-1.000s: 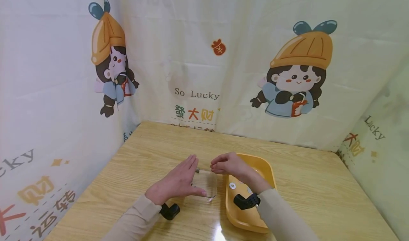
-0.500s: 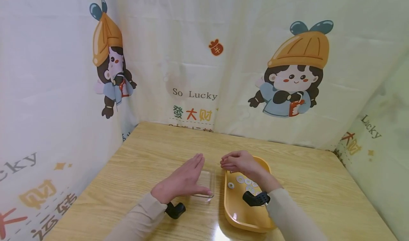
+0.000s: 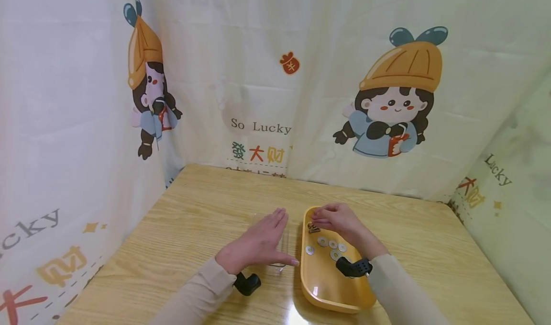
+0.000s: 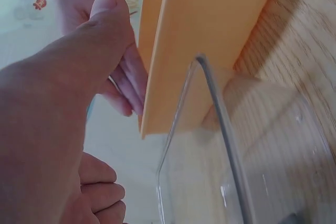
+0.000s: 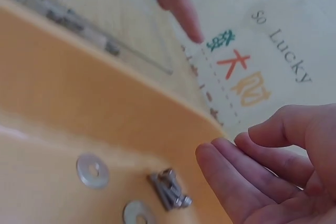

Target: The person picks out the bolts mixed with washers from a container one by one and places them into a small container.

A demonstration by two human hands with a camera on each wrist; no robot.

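Observation:
A clear plastic box [image 4: 262, 161] stands on the table, mostly behind my left hand [image 3: 257, 248] in the head view. That hand is held over the box with its fingers straight and its thumb pointing toward the tray. My right hand [image 3: 340, 221] is over the far end of a yellow-orange tray [image 3: 306, 279], fingers loosely bent, with nothing seen in them. Below it in the tray lies a small heap of bolts [image 5: 169, 190]. Several flat washers [image 5: 93, 170] are spread on the tray floor. Through the box wall, the right wrist view shows blurred metal pieces [image 5: 73, 22].
Box and tray stand side by side, with a narrow gap between them, on a wood-grain table [image 3: 206, 196]. A printed curtain [image 3: 258, 76] rises along the back and sides. A black wrist camera [image 3: 354, 267] hangs low over the tray.
My right hand has shifted right, from the gap beside the tray to over its far end, and the bolts there have come into sight. My left hand has drifted right over the box.

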